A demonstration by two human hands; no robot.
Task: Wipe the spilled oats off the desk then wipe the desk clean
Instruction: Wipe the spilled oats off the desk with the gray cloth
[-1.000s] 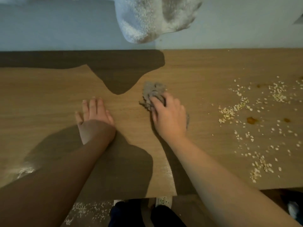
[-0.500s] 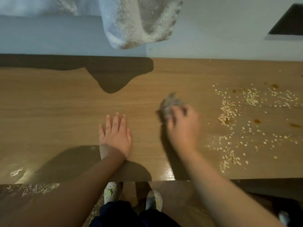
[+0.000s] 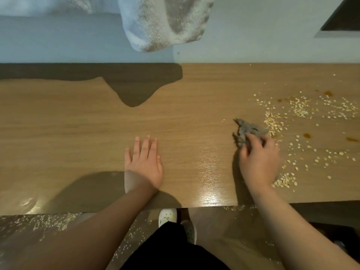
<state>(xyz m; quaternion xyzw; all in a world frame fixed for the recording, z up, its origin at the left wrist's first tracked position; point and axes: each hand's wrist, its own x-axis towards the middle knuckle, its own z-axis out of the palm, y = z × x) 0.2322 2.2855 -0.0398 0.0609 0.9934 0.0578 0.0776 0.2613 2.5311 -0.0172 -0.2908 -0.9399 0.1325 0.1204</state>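
Spilled oats lie scattered over the right part of the wooden desk, with a small heap near the front edge. A crumpled grey cloth sits at the left border of the oats. My right hand grips the cloth from the near side and holds it against the desk. My left hand rests flat on the desk, fingers straight, well to the left of the cloth.
A few brown liquid spots dot the desk among the oats. A white towel hangs on the wall above the desk's back edge. More oats lie on the floor below the front edge, near my shoes.
My right hand has slid the cloth to the right across the desk until it reached the edge of the oats. My left hand stays flat on the desk.
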